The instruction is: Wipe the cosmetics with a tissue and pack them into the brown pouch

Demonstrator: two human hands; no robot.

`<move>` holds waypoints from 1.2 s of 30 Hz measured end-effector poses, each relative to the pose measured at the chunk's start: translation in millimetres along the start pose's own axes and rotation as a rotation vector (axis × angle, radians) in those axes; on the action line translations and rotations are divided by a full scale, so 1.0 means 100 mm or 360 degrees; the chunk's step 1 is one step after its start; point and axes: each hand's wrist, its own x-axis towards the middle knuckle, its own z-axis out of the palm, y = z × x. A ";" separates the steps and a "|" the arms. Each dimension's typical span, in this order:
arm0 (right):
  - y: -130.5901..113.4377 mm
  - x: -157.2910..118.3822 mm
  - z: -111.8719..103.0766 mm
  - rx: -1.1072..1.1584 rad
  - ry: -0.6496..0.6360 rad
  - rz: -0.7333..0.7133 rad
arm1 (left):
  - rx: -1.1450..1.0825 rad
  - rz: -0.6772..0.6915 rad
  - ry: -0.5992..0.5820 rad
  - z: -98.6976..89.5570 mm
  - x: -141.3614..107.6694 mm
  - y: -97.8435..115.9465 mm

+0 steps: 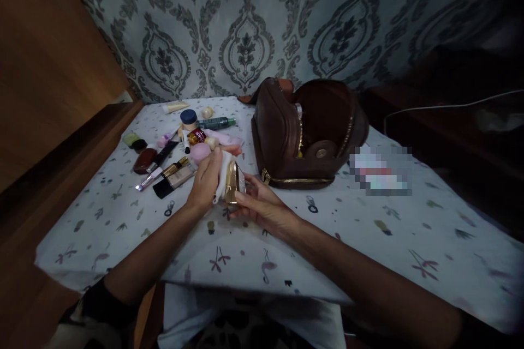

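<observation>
Dark sleeves (110,302) and bare forearms lie closest, reaching up from the bottom corners over a white patterned tablecloth (164,245). Both hands meet around a shiny gold case (232,182), held just above the table. It sits between them, directly ahead of the person, with its long axis running roughly away from the body and its broad gold face tilted toward the viewer.

On its left side, the left hand (206,180) is partly closed around a white cloth (223,174), which is pressed between palm and case; its fingers reach past the far end. On the other side, the right hand (264,207) is curled loosely, thumb on the case's near end and fingers around its right side. Both hands are close to it, but the right thumb touches it directly. What the fingers do underneath is hidden.

An open brown bag (276,133) stands beyond and to the right, nearer the right hand. Just past the left hand is a round pink container (200,152), among scattered cosmetics.
</observation>
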 end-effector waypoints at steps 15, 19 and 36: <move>-0.09 -0.01 -0.06 0.0717 -0.0030 0.0098 | 0.0972 0.1367 -0.0403 0.10 -0.12 -0.15; -0.15 -0.04 -0.05 0.0723 -0.0093 0.0174 | 0.0901 0.1476 -0.0494 0.12 -0.15 -0.14; -0.25 -0.08 -0.01 0.0508 -0.0101 -0.0073 | 0.0175 0.0191 -0.0118 0.06 0.04 -0.23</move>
